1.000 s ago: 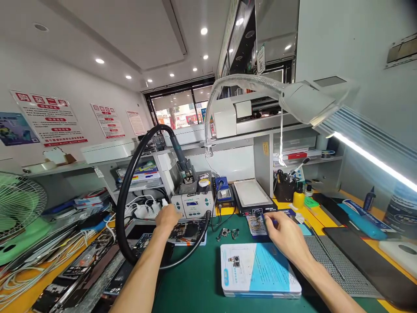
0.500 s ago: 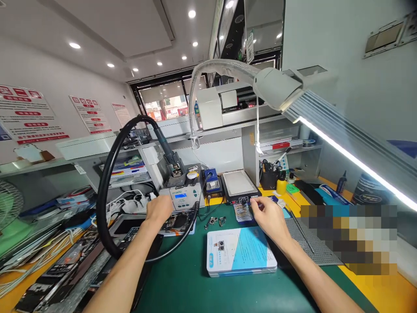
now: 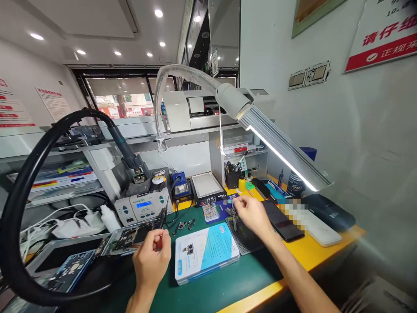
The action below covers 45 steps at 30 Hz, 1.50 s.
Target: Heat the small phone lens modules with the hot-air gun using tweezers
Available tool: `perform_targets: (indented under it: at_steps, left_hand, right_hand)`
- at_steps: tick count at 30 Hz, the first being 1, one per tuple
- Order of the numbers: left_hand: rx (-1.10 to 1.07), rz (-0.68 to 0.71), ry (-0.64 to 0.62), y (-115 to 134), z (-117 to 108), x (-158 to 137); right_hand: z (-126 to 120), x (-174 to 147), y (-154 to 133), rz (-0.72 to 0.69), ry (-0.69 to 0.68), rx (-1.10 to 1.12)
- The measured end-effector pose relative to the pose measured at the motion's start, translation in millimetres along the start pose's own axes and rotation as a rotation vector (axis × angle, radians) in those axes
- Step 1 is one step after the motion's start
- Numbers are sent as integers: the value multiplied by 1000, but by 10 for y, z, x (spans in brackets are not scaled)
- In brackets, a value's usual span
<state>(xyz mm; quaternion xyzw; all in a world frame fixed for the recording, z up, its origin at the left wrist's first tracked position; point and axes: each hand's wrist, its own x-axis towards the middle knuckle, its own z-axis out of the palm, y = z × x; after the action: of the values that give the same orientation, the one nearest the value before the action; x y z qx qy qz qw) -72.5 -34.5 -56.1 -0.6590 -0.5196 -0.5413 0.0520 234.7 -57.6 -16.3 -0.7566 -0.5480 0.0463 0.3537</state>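
Note:
My left hand (image 3: pixel 152 254) hovers over the green mat (image 3: pixel 208 291), left of the flat boxes; its fingers are curled in and I see nothing in them. My right hand (image 3: pixel 252 213) is over the grey textured pad (image 3: pixel 250 245), thumb and fingers pinched at the upper end of metal tweezers (image 3: pixel 234 219), which point down toward the pad. Between my hands lies a stack of flat white-and-blue boxes (image 3: pixel 205 254) with a camera-module picture on top. Behind it are small phone camera parts (image 3: pixel 183 227) and a clear packet of small parts (image 3: pixel 211 213).
A hot air station (image 3: pixel 143 211) with a thick black hose (image 3: pixel 14 195) stands at left, beside opened phones (image 3: pixel 70 269). A heating plate (image 3: pixel 206 187) is at the back. A lamp (image 3: pixel 280 148) hangs over the right side, above a black phone (image 3: pixel 283 221) and dark case (image 3: pixel 329 211).
The view has swung right. My left hand has come back from beside the hot air station toward the boxes. My right hand has moved from the clear packet to the tweezers on the pad.

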Motion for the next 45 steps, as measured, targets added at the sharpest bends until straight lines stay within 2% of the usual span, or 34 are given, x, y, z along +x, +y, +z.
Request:
perform_targets:
  at_steps: [4, 8, 11, 14, 19, 25, 29, 34, 37, 40, 45]
  left_hand:
    - [-49, -28, 40, -60, 3, -23]
    - [-98, -14, 27, -97, -13, -32]
    - [-128, 7, 29, -139, -51, -46]
    - [-147, 13, 35, -183, -91, -50]
    - [-174, 14, 19, -210, -95, -53]
    - [-191, 4, 7, -230, -79, -58]
    - [-187, -22, 7, -273, -84, -55]
    - [-208, -66, -3, -284, -77, -58]
    - [-234, -80, -23, -258, -78, -56]
    - [-244, -95, -38, -226, -94, -49]
    - [-226, -126, -35, -192, -134, -30]
  right_hand:
    - [-277, -33, 332, 145, -104, -230]
    - [-181, -104, 420, 213, -221, -374]
    - [-83, -175, 379, 236, -250, -435]
    - [-85, -213, 332, 238, -256, -466]
    - [-112, -132, 201, 163, -280, -420]
    - [193, 108, -112, 145, -281, -299]
    - [329, 135, -208, 178, -262, -188]
    - [129, 79, -171, 216, -233, 71]
    - [-78, 22, -252, 203, -306, 331]
    - [-235, -40, -451, 172, -425, 623]
    - [-266, -28, -775, 191, -565, 1010]
